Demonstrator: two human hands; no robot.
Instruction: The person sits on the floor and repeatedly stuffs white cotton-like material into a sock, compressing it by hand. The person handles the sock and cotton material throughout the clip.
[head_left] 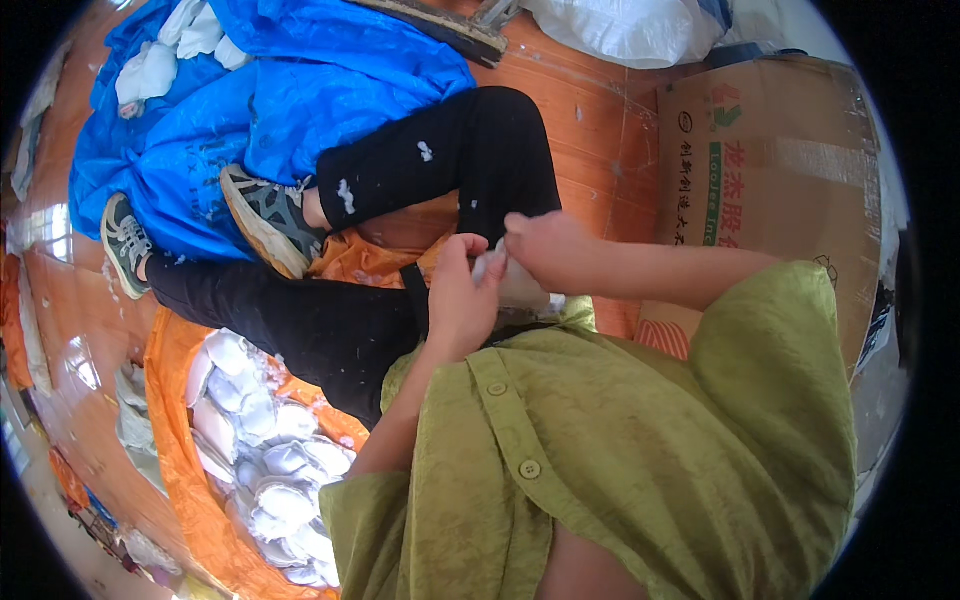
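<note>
My left hand (463,305) and my right hand (548,252) meet over my lap, fingers closed. Between their fingertips is a small white soft piece (489,265), mostly covered by the fingers; its exact kind does not show. Just below my right hand, a pale whitish thing (524,287) rests on my lap, partly hidden. To the left of my left forearm stands an open orange sack (172,400), filled with several white, rounded cup-shaped pads (285,500).
A blue plastic sack (270,110) lies beyond my shoes, with white bundles (150,75) on it. At right is a large cardboard box (770,170). A white sack (630,30) and a wooden piece (450,30) are at the far side. White fluff clings to my black trousers.
</note>
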